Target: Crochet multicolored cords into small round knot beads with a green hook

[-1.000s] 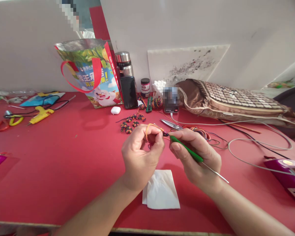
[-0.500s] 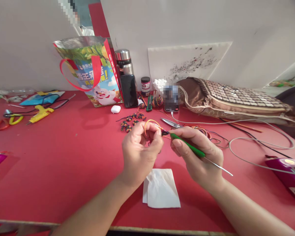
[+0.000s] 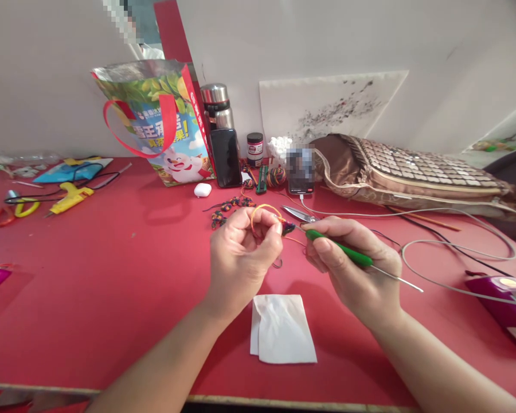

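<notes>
My left hand (image 3: 246, 255) pinches a small dark multicoloured crochet piece (image 3: 288, 228) between thumb and fingertips. Orange yarn (image 3: 264, 207) loops up over its index finger. In my right hand (image 3: 356, 258) is a crochet hook with a green handle (image 3: 339, 248), held like a pen. One thin metal end points left at the crochet piece; the other sticks out past the palm. Whether the tip sits inside a stitch is too small to tell. Behind my left hand lie several multicoloured knotted yarn pieces (image 3: 218, 219). Scissors (image 3: 298, 214) rest just beyond the hands.
A folded white tissue (image 3: 286, 330) lies below my hands. At the back stand a printed bag (image 3: 155, 126), a steel flask (image 3: 217, 106), a black phone (image 3: 226, 159) and a lit phone (image 3: 300, 172) on a cable. A yellow glue gun (image 3: 71, 198) is left, a purple power strip (image 3: 501, 304) right.
My right hand has drawn the crochet hook rightward, away from my left hand, so more of its metal shaft shows between them. My left hand has shifted slightly left, still pinching the crochet piece.
</notes>
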`<state>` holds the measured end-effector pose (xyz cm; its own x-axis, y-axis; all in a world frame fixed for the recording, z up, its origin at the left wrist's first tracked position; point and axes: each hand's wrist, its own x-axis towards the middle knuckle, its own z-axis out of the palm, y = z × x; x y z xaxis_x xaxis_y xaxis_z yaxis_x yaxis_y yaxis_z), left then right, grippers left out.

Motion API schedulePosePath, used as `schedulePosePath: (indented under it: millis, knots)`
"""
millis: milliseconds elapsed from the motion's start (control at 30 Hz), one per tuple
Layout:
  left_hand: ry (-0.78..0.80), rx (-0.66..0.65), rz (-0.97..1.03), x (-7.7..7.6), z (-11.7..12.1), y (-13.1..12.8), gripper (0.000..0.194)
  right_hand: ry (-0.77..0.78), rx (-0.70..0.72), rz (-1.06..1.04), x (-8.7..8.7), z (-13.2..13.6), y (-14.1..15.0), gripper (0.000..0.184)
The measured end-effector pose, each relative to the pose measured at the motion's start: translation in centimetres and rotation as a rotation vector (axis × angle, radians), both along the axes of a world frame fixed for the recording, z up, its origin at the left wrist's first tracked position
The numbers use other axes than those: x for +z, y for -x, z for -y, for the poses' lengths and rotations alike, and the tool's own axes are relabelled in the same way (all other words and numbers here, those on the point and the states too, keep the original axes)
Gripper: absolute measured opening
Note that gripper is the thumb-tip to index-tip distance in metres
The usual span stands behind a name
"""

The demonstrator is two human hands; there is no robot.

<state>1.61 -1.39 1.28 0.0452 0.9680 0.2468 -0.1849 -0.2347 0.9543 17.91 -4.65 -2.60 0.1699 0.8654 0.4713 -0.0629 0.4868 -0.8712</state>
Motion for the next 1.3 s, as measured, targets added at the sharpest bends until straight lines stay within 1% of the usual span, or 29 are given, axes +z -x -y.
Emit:
schedulePosePath:
  millis: [233,467,633,800,1067,1300]
  knots:
    - [-0.018,-0.032,0.035,-0.1,-0.1,0.0,0.014,0.075,0.076,-0.145,0.2,-0.1,-0.1,0.014]
    - [-0.019,-0.068,0.058,0.0,-0.3,0.3,0.013,0.091,0.082,-0.105,0.8,-0.3,-1.1,0.019]
    - [0.007,-0.157,0.068,0.0,-0.5,0.7,0.013,0.042,0.132,-0.140,1.7,-0.8,-1.5,0.016]
    - [0.016,-0.208,0.096,-0.1,-0.8,0.8,0.013,0.045,0.153,-0.159,2.3,-1.0,-1.7,0.019]
    - [0.062,-0.251,0.133,0.0,-0.9,0.7,0.014,0.034,0.168,-0.174,2.4,-1.1,-1.9,0.016]
    - [0.102,-0.284,0.149,-0.2,-1.0,0.9,0.017,0.041,0.153,-0.162,2.5,-1.2,-2.1,0.019]
